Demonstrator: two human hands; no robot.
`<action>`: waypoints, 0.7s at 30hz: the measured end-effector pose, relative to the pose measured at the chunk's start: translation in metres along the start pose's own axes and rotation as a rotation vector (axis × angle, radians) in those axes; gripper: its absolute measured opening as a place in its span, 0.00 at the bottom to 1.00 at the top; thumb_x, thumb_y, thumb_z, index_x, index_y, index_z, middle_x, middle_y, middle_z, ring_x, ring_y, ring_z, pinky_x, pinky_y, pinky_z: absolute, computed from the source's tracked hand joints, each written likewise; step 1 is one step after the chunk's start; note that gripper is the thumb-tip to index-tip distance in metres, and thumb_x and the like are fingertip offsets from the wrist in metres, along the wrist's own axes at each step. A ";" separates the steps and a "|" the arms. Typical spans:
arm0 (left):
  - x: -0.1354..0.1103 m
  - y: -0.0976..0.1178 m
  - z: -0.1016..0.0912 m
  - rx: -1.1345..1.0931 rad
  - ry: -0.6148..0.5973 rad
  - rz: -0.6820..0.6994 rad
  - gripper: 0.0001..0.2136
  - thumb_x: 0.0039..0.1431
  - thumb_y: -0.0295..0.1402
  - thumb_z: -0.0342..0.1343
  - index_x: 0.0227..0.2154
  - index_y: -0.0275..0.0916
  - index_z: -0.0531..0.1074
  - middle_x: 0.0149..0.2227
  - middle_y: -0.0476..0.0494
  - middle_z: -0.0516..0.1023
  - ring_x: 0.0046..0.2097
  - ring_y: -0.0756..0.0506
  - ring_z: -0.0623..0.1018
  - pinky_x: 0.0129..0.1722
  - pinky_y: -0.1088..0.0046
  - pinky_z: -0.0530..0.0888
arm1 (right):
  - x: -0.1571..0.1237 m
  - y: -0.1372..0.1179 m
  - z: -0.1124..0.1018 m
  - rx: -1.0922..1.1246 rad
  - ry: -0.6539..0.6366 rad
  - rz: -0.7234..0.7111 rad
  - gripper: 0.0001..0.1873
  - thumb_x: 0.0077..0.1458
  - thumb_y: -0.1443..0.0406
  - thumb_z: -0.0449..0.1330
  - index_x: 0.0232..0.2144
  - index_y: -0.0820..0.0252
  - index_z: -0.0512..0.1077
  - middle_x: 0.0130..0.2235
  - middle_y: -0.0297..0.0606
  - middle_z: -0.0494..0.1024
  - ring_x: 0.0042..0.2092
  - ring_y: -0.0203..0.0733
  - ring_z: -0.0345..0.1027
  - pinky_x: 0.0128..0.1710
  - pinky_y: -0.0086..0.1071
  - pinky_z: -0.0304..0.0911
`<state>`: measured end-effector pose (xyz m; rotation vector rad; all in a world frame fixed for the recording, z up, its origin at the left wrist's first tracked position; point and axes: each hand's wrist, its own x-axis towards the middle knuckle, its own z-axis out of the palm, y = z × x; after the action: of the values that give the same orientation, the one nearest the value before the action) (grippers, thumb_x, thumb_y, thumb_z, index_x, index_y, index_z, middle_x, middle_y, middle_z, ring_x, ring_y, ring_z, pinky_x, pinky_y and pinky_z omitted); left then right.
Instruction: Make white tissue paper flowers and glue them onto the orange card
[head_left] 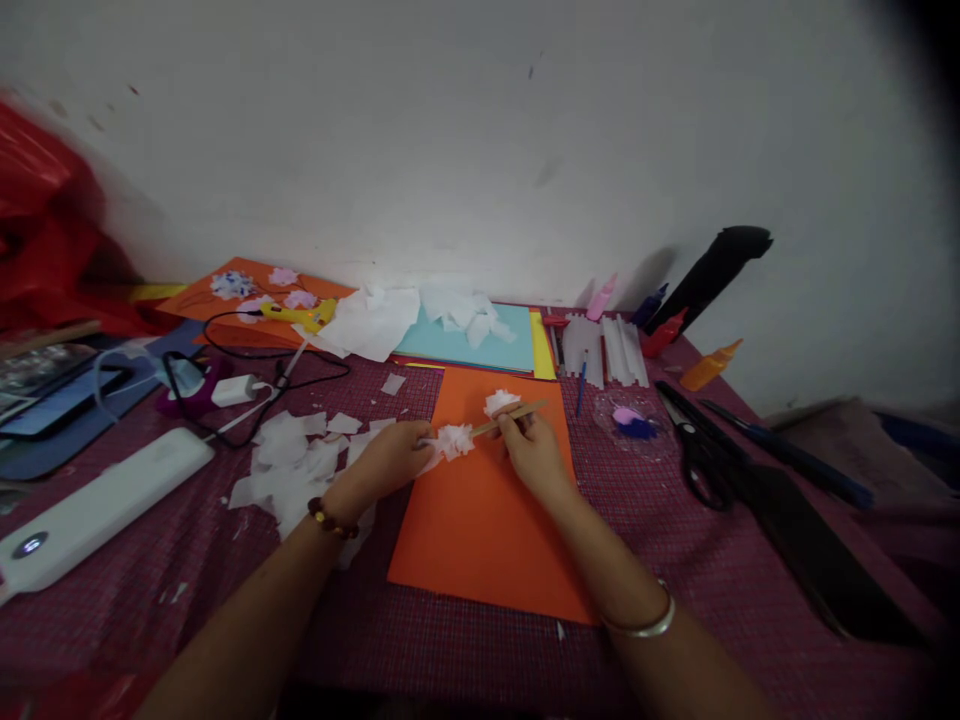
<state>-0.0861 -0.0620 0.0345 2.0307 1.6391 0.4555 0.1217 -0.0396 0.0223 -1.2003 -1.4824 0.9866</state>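
Observation:
My left hand is closed on a small white tissue-paper flower, held just above an orange sheet of paper. Pinched in my right hand is a thin wooden stick whose near end meets the flower. A second white tissue flower lies on the orange sheet just behind the stick. White tissue scraps are scattered to the left of my left hand.
Black scissors and a long black tool lie at the right. Glue sticks, small bottles, a yellow glue gun, a white power strip, coloured paper and a wall sit behind.

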 end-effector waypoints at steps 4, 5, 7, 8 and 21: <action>-0.001 0.002 0.000 0.012 0.001 -0.012 0.06 0.50 0.28 0.46 0.22 0.38 0.66 0.24 0.47 0.72 0.26 0.48 0.68 0.26 0.73 0.56 | 0.000 0.000 0.000 0.012 -0.020 0.045 0.09 0.54 0.59 0.52 0.29 0.58 0.66 0.25 0.34 0.72 0.21 0.37 0.63 0.21 0.30 0.58; -0.001 0.003 -0.001 0.016 -0.003 -0.014 0.06 0.50 0.28 0.46 0.22 0.38 0.66 0.24 0.47 0.72 0.26 0.48 0.68 0.26 0.73 0.56 | 0.001 0.001 0.000 0.015 -0.023 0.052 0.09 0.54 0.59 0.52 0.29 0.58 0.66 0.24 0.34 0.72 0.20 0.37 0.62 0.20 0.29 0.58; -0.001 0.004 -0.002 0.025 -0.017 -0.015 0.06 0.50 0.28 0.46 0.22 0.37 0.66 0.24 0.46 0.72 0.26 0.49 0.68 0.25 0.73 0.56 | 0.002 0.003 0.000 0.021 -0.031 0.056 0.09 0.53 0.59 0.52 0.28 0.58 0.66 0.24 0.34 0.72 0.20 0.36 0.62 0.20 0.29 0.57; -0.001 0.005 -0.003 0.029 -0.022 -0.016 0.06 0.50 0.28 0.46 0.22 0.37 0.66 0.23 0.47 0.72 0.26 0.49 0.68 0.25 0.74 0.56 | 0.002 0.004 0.000 0.023 -0.031 0.057 0.10 0.53 0.59 0.52 0.27 0.58 0.66 0.24 0.33 0.72 0.20 0.36 0.62 0.19 0.29 0.57; 0.002 0.001 -0.004 0.008 -0.035 0.024 0.06 0.48 0.27 0.45 0.20 0.37 0.65 0.22 0.49 0.67 0.25 0.50 0.64 0.25 0.74 0.55 | 0.005 0.001 -0.007 0.078 0.035 0.139 0.09 0.52 0.59 0.54 0.29 0.59 0.67 0.23 0.30 0.71 0.18 0.33 0.61 0.16 0.27 0.53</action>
<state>-0.0871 -0.0594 0.0376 2.0548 1.5998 0.4211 0.1290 -0.0344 0.0235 -1.2715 -1.3353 1.1006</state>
